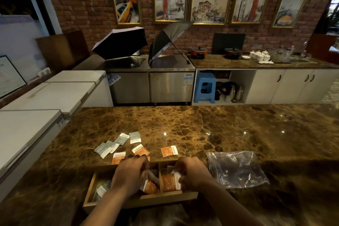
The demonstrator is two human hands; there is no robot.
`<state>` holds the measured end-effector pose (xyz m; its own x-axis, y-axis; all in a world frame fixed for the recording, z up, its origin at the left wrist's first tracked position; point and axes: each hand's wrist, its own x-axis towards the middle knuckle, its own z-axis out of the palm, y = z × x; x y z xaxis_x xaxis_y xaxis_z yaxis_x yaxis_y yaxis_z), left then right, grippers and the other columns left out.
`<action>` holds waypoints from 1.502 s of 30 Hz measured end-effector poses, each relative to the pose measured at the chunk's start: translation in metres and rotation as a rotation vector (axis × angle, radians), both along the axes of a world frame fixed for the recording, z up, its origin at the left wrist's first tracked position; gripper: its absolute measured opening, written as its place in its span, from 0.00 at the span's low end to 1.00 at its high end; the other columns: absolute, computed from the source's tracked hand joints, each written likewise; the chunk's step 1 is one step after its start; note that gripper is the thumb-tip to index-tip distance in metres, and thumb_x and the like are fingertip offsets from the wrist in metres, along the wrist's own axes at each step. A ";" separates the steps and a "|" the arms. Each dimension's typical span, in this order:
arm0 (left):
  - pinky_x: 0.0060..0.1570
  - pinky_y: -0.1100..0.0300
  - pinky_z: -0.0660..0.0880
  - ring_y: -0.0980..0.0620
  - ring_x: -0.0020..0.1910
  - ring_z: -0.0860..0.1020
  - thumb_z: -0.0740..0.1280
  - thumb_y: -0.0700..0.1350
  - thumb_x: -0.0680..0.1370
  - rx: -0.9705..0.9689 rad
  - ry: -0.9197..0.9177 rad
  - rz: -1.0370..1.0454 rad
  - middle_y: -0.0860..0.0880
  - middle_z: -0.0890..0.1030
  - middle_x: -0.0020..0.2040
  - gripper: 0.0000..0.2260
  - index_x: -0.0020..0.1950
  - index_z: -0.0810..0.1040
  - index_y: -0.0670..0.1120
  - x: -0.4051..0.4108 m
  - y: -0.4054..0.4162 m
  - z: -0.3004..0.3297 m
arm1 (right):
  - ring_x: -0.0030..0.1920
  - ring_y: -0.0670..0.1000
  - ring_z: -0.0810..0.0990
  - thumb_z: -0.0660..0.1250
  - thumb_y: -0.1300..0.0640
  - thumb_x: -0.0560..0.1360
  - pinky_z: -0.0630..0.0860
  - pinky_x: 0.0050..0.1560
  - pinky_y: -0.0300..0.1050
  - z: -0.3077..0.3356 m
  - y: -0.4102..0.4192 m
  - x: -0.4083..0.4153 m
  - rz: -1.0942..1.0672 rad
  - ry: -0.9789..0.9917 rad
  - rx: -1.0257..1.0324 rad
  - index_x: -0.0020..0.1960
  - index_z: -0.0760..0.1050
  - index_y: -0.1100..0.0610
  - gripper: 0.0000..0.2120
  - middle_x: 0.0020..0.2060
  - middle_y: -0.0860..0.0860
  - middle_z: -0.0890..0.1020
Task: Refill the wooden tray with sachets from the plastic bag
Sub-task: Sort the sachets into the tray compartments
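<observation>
A wooden tray (91, 187) with compartments sits at the near edge of the marble counter. My left hand (129, 174) reaches into its middle compartment and grips orange sachets (151, 187) there. In the right compartment my right hand (192, 173) pinches an upright orange sachet (169, 182). Grey-blue sachets (101, 189) lie in the left compartment. The clear plastic bag (236, 169) lies flat to the right of the tray. Loose grey-blue sachets (117, 143) and orange sachets (168, 151) are scattered on the counter behind the tray.
The brown marble counter (211, 130) stretches wide behind and to the right. White chest freezers (36, 115) stand at the left. Beyond are a steel cabinet with two open umbrellas (121, 42), a blue stool (204, 88) and a back counter with pots and cups.
</observation>
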<state>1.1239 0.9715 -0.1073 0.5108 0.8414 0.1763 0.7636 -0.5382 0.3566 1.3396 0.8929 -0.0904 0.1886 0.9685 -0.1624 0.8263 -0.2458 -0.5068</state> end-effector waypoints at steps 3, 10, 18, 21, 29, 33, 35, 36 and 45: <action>0.49 0.60 0.71 0.57 0.51 0.76 0.69 0.47 0.77 -0.018 -0.060 0.009 0.58 0.80 0.49 0.06 0.50 0.76 0.59 -0.002 0.002 0.000 | 0.56 0.46 0.78 0.71 0.61 0.76 0.80 0.58 0.44 0.003 0.004 0.007 -0.062 0.170 0.012 0.55 0.78 0.49 0.11 0.56 0.48 0.79; 0.46 0.61 0.72 0.58 0.49 0.75 0.68 0.46 0.77 -0.033 -0.189 0.094 0.60 0.79 0.47 0.06 0.47 0.78 0.59 0.002 0.006 0.005 | 0.54 0.50 0.81 0.72 0.65 0.75 0.84 0.53 0.49 0.007 0.006 0.015 -0.288 0.479 0.057 0.48 0.75 0.47 0.13 0.50 0.49 0.80; 0.47 0.64 0.67 0.64 0.49 0.72 0.72 0.47 0.72 -0.018 -0.010 -0.171 0.63 0.75 0.45 0.08 0.41 0.75 0.59 -0.017 0.006 0.012 | 0.49 0.45 0.80 0.69 0.63 0.78 0.82 0.44 0.40 0.004 0.008 0.018 -0.299 0.396 0.202 0.52 0.75 0.45 0.12 0.47 0.44 0.80; 0.51 0.69 0.62 0.63 0.53 0.71 0.70 0.51 0.73 -0.018 0.115 -0.285 0.62 0.78 0.50 0.03 0.45 0.78 0.58 -0.023 0.002 0.012 | 0.48 0.43 0.80 0.67 0.63 0.79 0.82 0.47 0.42 0.009 0.006 0.015 -0.213 0.307 0.287 0.55 0.77 0.46 0.13 0.48 0.44 0.81; 0.55 0.60 0.68 0.61 0.55 0.73 0.66 0.53 0.76 -0.027 0.133 -0.264 0.62 0.79 0.55 0.09 0.55 0.76 0.63 -0.025 0.006 0.006 | 0.45 0.43 0.82 0.69 0.62 0.77 0.83 0.49 0.41 0.002 0.004 -0.004 0.095 0.220 0.136 0.55 0.80 0.49 0.10 0.44 0.44 0.81; 0.62 0.58 0.67 0.59 0.63 0.71 0.65 0.55 0.78 -0.063 0.203 -0.256 0.62 0.77 0.63 0.14 0.64 0.76 0.63 -0.025 0.007 0.001 | 0.40 0.44 0.86 0.68 0.69 0.75 0.84 0.41 0.40 0.004 0.005 0.001 0.026 0.398 0.100 0.54 0.79 0.53 0.13 0.42 0.55 0.86; 0.64 0.57 0.67 0.59 0.64 0.71 0.65 0.54 0.79 -0.089 0.182 -0.233 0.62 0.77 0.63 0.12 0.63 0.77 0.62 -0.026 0.008 -0.002 | 0.38 0.46 0.87 0.67 0.69 0.76 0.82 0.36 0.38 0.010 0.003 0.003 0.025 0.477 0.063 0.54 0.79 0.55 0.12 0.42 0.57 0.86; 0.64 0.58 0.67 0.60 0.64 0.71 0.65 0.54 0.79 -0.095 0.169 -0.226 0.62 0.77 0.63 0.12 0.62 0.77 0.62 -0.027 0.008 -0.002 | 0.38 0.47 0.87 0.66 0.69 0.77 0.81 0.35 0.37 0.011 0.002 0.004 0.030 0.490 0.041 0.54 0.79 0.55 0.11 0.42 0.58 0.86; 0.56 0.60 0.72 0.60 0.56 0.75 0.64 0.53 0.77 -0.066 0.058 -0.191 0.61 0.80 0.54 0.07 0.54 0.78 0.61 -0.026 0.016 0.003 | 0.46 0.44 0.84 0.73 0.63 0.74 0.85 0.47 0.44 0.010 0.008 0.015 -0.141 0.365 0.239 0.52 0.79 0.45 0.14 0.44 0.47 0.85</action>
